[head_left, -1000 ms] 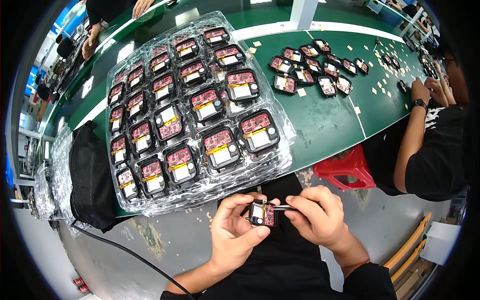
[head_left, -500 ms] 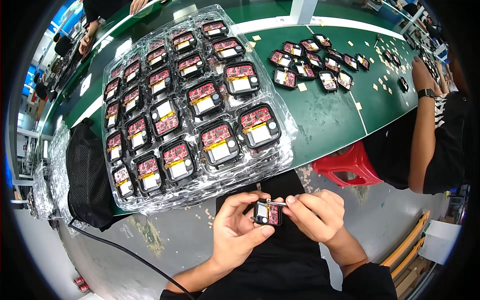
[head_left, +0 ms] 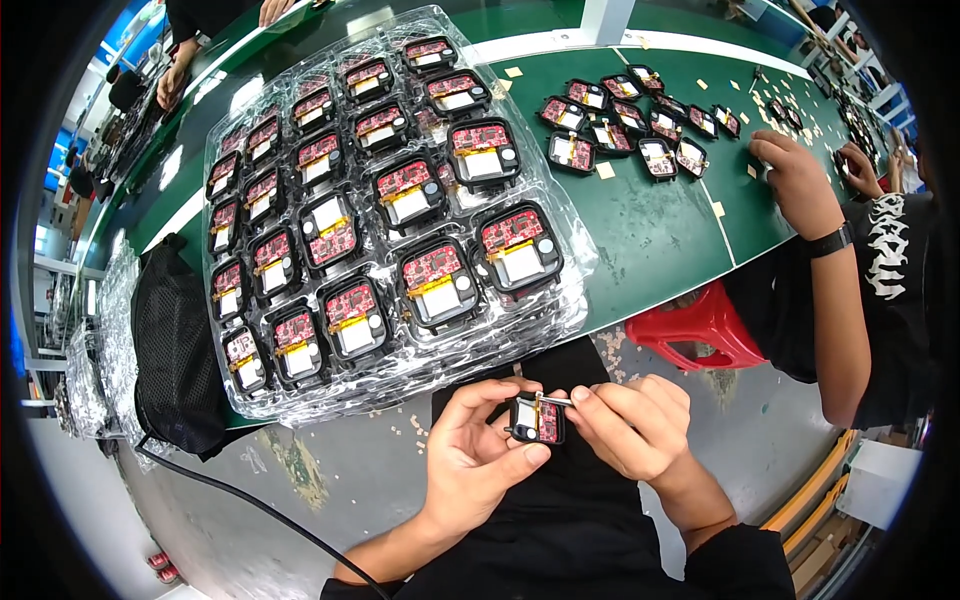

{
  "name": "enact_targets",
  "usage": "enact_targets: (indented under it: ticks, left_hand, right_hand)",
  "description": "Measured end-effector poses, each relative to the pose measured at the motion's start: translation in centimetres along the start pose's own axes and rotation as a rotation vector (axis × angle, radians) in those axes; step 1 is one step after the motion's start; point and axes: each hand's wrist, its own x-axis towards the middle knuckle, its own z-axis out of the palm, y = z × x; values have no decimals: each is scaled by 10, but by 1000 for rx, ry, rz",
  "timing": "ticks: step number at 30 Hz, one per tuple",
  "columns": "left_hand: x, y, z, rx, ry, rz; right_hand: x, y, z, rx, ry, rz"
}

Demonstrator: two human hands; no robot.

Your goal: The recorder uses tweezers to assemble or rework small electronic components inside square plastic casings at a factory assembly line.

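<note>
My left hand [head_left: 478, 455] is closed around the edges of a small black device housing [head_left: 527, 434], tilted toward me in front of the tray. Inside the housing sit a red circuit board, a pale block and a yellow strip. My right hand [head_left: 640, 428] pinches thin metal tweezers [head_left: 556, 401] between thumb and fingertips. Their tip reaches the housing's upper edge near the yellow strip; whether it grips anything there is too small to tell.
A stack of clear plastic trays [head_left: 575, 300] holds rows of similar housings. More housings [head_left: 610, 135] lie loose on the green table [head_left: 640, 270] among small tan squares. At right, a co-worker's hand [head_left: 800, 180] is above the table, near a red stool [head_left: 700, 330]. A black mesh bag [head_left: 180, 350] hangs at left.
The co-worker's wristbanded arm has swung left and nearer over the table, and another hand now shows beside it. My hands, the housing and the tweezers have barely shifted.
</note>
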Motion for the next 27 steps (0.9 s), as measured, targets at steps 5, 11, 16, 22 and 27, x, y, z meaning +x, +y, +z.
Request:
enact_targets:
  ticks: [5, 11, 16, 22, 27]
  left_hand:
    - [-2, 0, -2, 23, 12, -13]
    - [2, -1, -1, 37, -14, 32]
    - [1, -1, -1, 61, -19, 35]
    - [-1, -2, -2, 93, -2, 55]
    - [0, 2, -1, 107, -2, 71]
  right_hand:
    - [1, -1, 0, 8, -18, 12]
    - [0, -1, 1, 338, -36, 285]
    - [4, 1, 2, 320, -63, 283]
    - [3, -3, 4, 239, -63, 246]
    - [1, -3, 5, 286, -26, 263]
